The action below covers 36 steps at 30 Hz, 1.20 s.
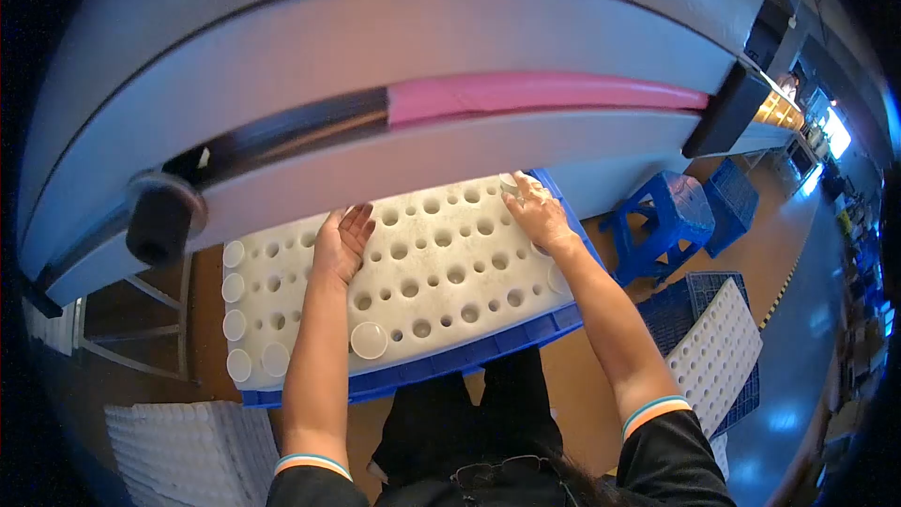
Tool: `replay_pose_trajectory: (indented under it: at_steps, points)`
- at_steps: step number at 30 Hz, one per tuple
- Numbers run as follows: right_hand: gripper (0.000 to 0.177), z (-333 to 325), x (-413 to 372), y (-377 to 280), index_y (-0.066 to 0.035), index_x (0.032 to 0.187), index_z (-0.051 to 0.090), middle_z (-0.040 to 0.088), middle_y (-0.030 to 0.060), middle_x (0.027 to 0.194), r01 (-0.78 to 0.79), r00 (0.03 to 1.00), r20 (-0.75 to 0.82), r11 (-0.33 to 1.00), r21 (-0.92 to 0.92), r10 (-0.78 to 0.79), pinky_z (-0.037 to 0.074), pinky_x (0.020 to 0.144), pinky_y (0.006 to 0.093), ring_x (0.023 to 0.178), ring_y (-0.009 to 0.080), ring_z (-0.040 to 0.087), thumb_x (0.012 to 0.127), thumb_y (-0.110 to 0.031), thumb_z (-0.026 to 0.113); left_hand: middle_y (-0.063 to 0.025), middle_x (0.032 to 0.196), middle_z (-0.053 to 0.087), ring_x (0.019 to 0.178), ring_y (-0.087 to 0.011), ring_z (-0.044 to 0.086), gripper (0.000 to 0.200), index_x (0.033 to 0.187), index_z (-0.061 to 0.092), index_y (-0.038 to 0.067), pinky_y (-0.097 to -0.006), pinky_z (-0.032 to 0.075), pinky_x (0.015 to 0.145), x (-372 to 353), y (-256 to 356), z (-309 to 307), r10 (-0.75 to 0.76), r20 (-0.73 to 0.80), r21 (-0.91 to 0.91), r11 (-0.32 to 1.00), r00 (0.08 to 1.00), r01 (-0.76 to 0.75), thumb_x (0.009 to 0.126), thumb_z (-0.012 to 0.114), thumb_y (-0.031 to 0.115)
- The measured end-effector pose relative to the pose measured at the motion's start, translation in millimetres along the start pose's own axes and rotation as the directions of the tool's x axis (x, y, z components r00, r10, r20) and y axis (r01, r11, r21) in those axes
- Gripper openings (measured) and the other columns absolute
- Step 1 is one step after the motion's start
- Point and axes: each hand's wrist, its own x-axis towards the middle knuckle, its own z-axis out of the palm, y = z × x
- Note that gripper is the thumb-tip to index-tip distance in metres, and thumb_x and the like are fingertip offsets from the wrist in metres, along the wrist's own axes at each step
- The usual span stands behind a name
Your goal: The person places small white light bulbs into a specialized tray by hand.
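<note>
A white foam tray [432, 263] with rows of round holes lies in front of me, on a blue plastic crate [469, 351]. My left hand [345, 242] is over the left-middle of the tray, palm partly turned up, fingers loosely curled and apart, with nothing seen in it. At the far right corner, my right hand [538, 213] has its thumb and fingers at a clear white plastic cup [508, 180]. More such cups sit along the tray's left side [234, 325], at its near edge [369, 340] and at its right edge [558, 280], partly behind my right forearm.
A pale machine beam with a pink-wrapped bar [544, 94] crosses above the tray's far side, hiding part of it. Blue stools [662, 216] stand to the right. Another foam tray [718, 357] leans on dark crates there. Stacked foam trays [188, 451] are at the lower left.
</note>
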Motion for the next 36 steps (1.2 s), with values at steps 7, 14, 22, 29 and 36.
replay_pose_trajectory:
  at_steps: [7,14,22,29,36]
  points:
    - [0.059,-12,-3,-28,-0.017,0.145,0.027,0.045,0.0208,0.134,-0.065,0.992,0.101,0.989,-0.130,0.079,0.041,0.097,0.0504,0.119,0.0392,0.049,0.093,-0.041,0.042,-0.0107,0.112,0.061,0.102,-0.0200,0.062,0.031,0.122,0.053,0.003,-0.0306,0.056,0.080,0,1,-7,-0.021,0.075,0.017,1.000,0.997,0.020,0.096,0.051,0.019]
    - [0.057,-1,0,-25,-0.018,0.142,0.031,0.049,0.0195,0.125,-0.121,0.991,0.030,0.979,-0.163,0.127,0.045,0.092,0.0500,0.114,0.0378,0.053,0.090,-0.035,0.047,-0.0119,0.117,0.059,0.109,-0.0205,0.059,0.035,0.125,0.051,0.003,-0.0331,0.053,0.087,-1,1,-4,0.015,0.060,0.035,0.999,0.998,-0.017,0.099,0.044,0.026]
    - [0.059,-2,-7,-26,-0.013,0.137,0.036,0.050,0.0223,0.128,-0.089,0.996,0.006,0.988,-0.125,0.091,0.044,0.092,0.0521,0.115,0.0401,0.052,0.090,-0.044,0.051,-0.0165,0.135,0.045,0.118,-0.0272,0.052,0.058,0.143,0.029,0.008,-0.0392,0.050,0.095,0,1,1,0.045,0.094,-0.167,0.986,0.995,-0.029,0.098,0.039,0.044]
    - [0.064,8,-5,-18,-0.015,0.143,0.032,0.050,0.0224,0.126,-0.043,0.998,-0.056,0.988,-0.147,0.035,0.046,0.093,0.0490,0.114,0.0395,0.053,0.089,-0.042,0.054,-0.0157,0.149,0.022,0.133,-0.0373,0.035,0.080,0.151,0.009,0.018,-0.0502,0.047,0.098,-12,2,13,0.049,0.438,-0.334,0.936,0.898,0.112,0.091,0.036,0.064]
    - [0.063,5,-8,-20,-0.014,0.142,0.031,0.049,0.0232,0.127,-0.034,0.999,-0.042,0.993,-0.113,0.029,0.046,0.093,0.0498,0.114,0.0408,0.053,0.089,-0.042,0.053,-0.0234,0.141,0.029,0.121,-0.0360,0.047,0.080,0.146,0.020,0.008,-0.0440,0.054,0.093,-10,8,19,-0.003,0.375,-0.338,0.931,0.927,0.139,0.091,0.046,0.059]
